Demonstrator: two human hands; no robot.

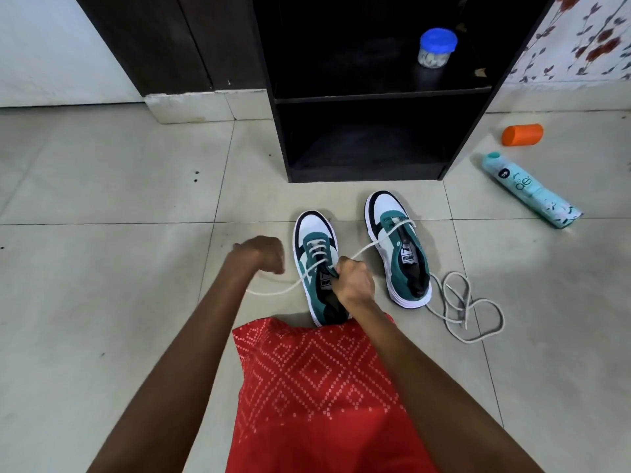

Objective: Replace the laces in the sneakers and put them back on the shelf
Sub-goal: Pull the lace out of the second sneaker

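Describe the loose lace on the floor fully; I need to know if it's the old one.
The loose lace is a pale grey-white cord with visible tips, lying slack in tangled loops on the tile floor beside the right sneaker. One strand runs to that shoe's heel. Neither hand touches it. Old or new, I cannot tell.

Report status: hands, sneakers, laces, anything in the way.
Left hand fisted, pulling lace; right hand gripping at left sneaker tongue. Right sneaker partly laced. Loose lace on floor. Shelf unobstructed.
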